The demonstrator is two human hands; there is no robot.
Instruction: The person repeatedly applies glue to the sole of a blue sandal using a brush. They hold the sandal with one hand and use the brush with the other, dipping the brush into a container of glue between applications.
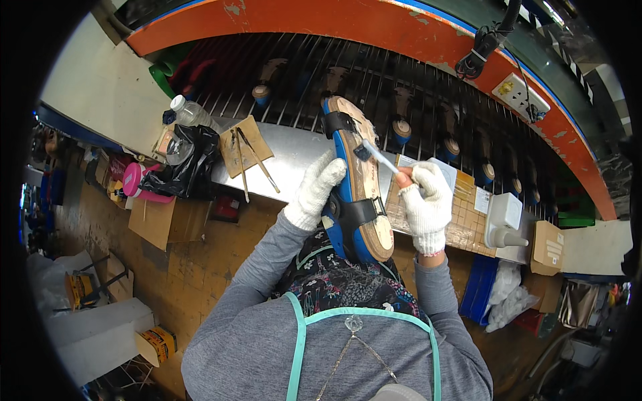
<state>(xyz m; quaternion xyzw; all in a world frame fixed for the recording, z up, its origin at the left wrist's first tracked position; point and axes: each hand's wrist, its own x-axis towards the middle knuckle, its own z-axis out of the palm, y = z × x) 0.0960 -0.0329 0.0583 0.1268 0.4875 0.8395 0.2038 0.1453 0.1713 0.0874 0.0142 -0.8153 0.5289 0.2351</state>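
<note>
A sandal upper with black straps, mounted on a blue shoe last [346,175], is held tilted in front of me with its tan underside facing up. My left hand [314,190], in a white knit glove, is closed around the last's left side near the middle. In my gloved right hand [429,200], whose thumb tip is bare, a brush [380,158] with a pale handle is pinched. Its dark head meets the underside just above the middle, beside the left edge. Pale streaks show on the upper end of the underside.
Behind the metal ledge [277,144], a rod conveyor [294,87] carries several lasted shoes under an orange frame [301,19]. To the left are two brushes [257,160] on cardboard, a clear bottle [190,112] and a pink container [138,182]. A white nozzle bottle [503,217] stands right.
</note>
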